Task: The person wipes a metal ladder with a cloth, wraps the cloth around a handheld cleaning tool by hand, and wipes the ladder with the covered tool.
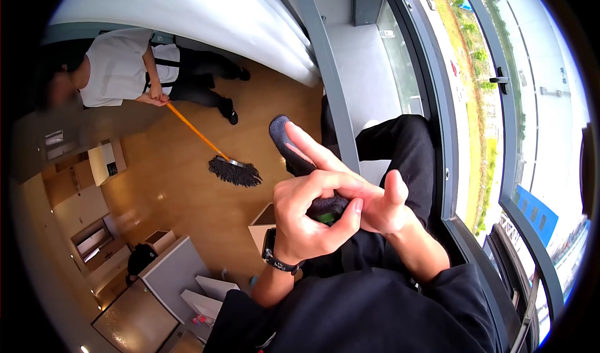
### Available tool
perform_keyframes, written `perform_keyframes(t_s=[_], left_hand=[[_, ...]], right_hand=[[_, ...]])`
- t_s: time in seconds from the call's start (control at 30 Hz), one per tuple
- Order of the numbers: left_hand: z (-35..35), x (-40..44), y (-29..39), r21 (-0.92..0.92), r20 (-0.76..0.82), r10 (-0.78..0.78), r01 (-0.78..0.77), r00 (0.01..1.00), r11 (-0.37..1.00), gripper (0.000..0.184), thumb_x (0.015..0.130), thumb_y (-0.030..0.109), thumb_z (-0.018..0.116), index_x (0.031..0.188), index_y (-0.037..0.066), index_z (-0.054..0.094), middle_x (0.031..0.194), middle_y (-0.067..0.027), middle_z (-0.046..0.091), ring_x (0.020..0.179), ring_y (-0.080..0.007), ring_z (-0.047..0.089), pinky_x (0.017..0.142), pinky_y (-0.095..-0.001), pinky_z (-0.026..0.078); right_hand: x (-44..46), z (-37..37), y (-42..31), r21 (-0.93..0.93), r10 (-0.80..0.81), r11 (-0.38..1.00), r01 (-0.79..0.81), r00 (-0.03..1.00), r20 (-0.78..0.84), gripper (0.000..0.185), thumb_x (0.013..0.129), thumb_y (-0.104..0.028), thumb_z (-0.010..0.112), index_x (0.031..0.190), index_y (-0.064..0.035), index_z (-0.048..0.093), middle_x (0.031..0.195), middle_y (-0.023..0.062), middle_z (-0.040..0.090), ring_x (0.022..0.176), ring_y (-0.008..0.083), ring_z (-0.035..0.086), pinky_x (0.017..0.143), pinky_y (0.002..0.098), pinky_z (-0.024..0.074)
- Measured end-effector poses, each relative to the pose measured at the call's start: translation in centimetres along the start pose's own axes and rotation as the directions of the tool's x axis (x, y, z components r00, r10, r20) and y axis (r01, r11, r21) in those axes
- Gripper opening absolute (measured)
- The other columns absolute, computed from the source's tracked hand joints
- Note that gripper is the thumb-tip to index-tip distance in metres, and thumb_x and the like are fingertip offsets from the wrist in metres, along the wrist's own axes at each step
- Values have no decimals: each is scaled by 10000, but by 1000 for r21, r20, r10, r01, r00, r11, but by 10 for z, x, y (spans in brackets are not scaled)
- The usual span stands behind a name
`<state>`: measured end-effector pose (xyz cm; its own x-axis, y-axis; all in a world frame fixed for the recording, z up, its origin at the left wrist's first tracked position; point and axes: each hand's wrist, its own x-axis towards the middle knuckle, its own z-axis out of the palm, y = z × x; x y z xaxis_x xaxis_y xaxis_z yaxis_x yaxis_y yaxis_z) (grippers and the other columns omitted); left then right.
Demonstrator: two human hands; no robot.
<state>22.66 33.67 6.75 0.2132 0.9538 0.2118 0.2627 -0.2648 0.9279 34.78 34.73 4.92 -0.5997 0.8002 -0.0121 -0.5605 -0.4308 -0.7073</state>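
An orange-handled mop (197,132) is gripped with both hands by a co-worker (115,65), by whom a white top and dark trousers are worn. The mop's dark strands are rested on the brown floor (187,172). A white curtain (187,6) is hung near the co-worker. At the right, a grey window frame (509,134) is fitted with a dark handle (500,79). Outside, a blue structure (536,215) and green plants (480,56) can be seen. A grey partition (175,272) is located at lower left.
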Motion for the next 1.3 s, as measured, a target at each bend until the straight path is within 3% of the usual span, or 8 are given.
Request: perform_keyframes(t_s=[0.2, 0.27, 0.4, 0.5, 0.67, 0.73, 1.13, 1.3], left_hand=[[-9, -10, 9, 22, -6, 37, -37, 999, 999, 151, 682, 32, 708, 815, 7, 640, 599, -8, 617, 479, -40, 493, 471, -194, 348], [-12, -6, 11, 32, 3, 12, -12, 1000, 999, 149, 682, 26, 708, 813, 12, 638, 577, -2, 604, 481, -38, 496, 472, -195, 345], [-8, 2, 13, 41, 1, -16, 16, 1000, 999, 140, 685, 25, 709, 805, 13, 637, 570, -6, 601, 488, -37, 507, 472, -198, 347], [-3, 9, 13, 33, 0, -12, 12, 1000, 999, 137, 689, 26, 712, 803, 10, 638, 576, -14, 608, 501, -42, 528, 482, -198, 364], [13, 23, 18, 12, 24, -29, 29, 999, 1000, 131, 699, 5, 704, 808, -7, 633, 620, -35, 641, 547, -62, 581, 520, -199, 413], [21, 33, 20, -37, 15, -80, 80, 997, 996, 122, 708, -20, 706, 806, -3, 636, 648, -39, 650, 544, -118, 612, 506, -230, 436], [25, 110, -5, -97, 45, -154, 158, 987, 983, 126, 734, -46, 667, 847, -39, 613, 678, -54, 660, 597, -61, 590, 561, -194, 433], [17, 81, -1, -115, 50, -142, 147, 989, 982, 129, 729, -54, 658, 849, -40, 613, 686, -51, 658, 596, -54, 577, 548, -192, 419]], right_hand=[[-2, 5, 14, -91, -54, 994, 59, 997, 53, 1288, 680, -926, 253, 1483, 62, 54, 1574, 187, 8, 1462, 257, 29, 1157, 364, 27], [2, 1, 23, -76, -272, 955, 286, 950, 154, 953, 904, -719, 170, 1480, 40, 158, 1576, 181, -17, 1456, 299, -89, 1156, 440, -31], [3, 0, 12, -56, -249, 964, 258, 959, 138, 967, 898, -728, 157, 1474, 48, 174, 1576, 181, -4, 1455, 293, -98, 1155, 435, -31], [4, -3, 2, -34, -82, 996, 83, 996, 46, 1259, 706, -903, 278, 1483, 60, 50, 1577, 179, -13, 1463, 256, 19, 1156, 356, 22], [3, -17, -17, -74, -93, 993, 97, 994, 51, 1252, 711, -905, 250, 1483, 59, 45, 1576, 180, -7, 1463, 261, 18, 1157, 366, 25], [1, -25, -32, -70, -79, 994, 81, 996, 41, 1255, 709, -909, 236, 1483, 60, 45, 1576, 180, -6, 1462, 264, 18, 1158, 371, 23], [57, -72, -68, -34, -9, 999, 10, 999, 31, 1255, 692, -928, 220, 1497, 20, 52, 1583, 151, -23, 1463, 277, 3, 1156, 405, 45], [41, -53, -52, -32, -18, 999, 19, 1000, 20, 1255, 693, -927, 228, 1497, 20, 50, 1583, 152, -24, 1463, 271, 8, 1154, 401, 53]])
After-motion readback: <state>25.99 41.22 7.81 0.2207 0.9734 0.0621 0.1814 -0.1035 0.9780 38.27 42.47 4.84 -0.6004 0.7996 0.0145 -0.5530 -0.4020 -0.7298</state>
